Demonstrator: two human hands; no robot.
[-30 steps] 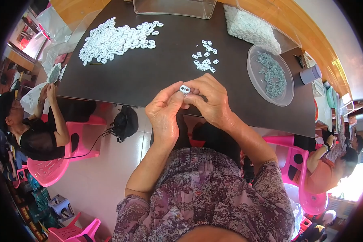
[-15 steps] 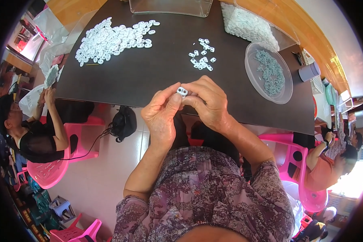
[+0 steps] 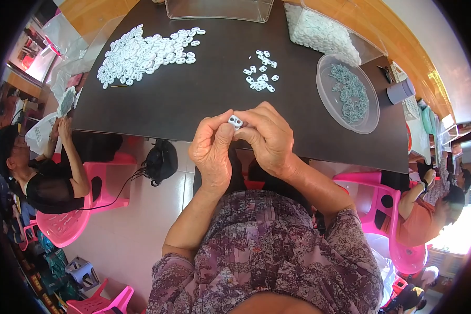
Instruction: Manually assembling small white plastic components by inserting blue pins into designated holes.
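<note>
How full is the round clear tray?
Partly full: the tray has grey-green pieces across its middle, with bare bottom showing beside them.

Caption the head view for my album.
A small white piece between left grip and right grip at a dark table, loose white pieces spread beyond.

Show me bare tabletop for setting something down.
Dark brown tabletop is bare between the heaped white ovals and the scattered white two-holed pieces, and nearside of the round clear plastic tray. Far right is crowded: tray and white-filled bag.

Both forearms angle inward, the left hand and right hand close together, fingers bent and pinching.
</note>
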